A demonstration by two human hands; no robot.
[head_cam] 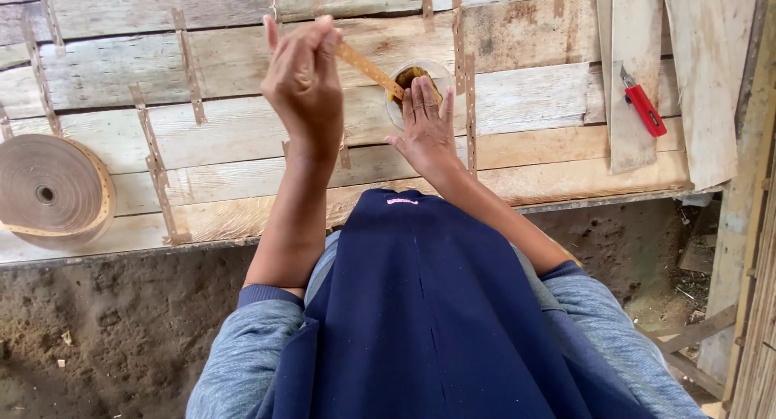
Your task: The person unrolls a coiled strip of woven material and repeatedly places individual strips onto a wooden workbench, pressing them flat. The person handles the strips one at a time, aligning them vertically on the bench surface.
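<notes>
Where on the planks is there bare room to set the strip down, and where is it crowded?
Bare planks lie between the tape roll and the left hand, and between the right hand and the red cutter. It is crowded around the small cup, where both hands and the held strip meet, with short strips stuck alongside.

Colours and patterns at the plank bench

Bench (242,136): pale, weathered planks, grey-streaked. Strips (190,71): tan, punched with rows of small holes. Strip (368,66) in left hand (303,84): yellow-tan, dotted. Roll (50,191): light brown. Bowl (414,84): clear, mustard-brown contents. Knife (644,106): red handle. Apron (420,306): navy; sleeves (242,354) grey-blue. Floor (121,322): dark brown earth.
</notes>
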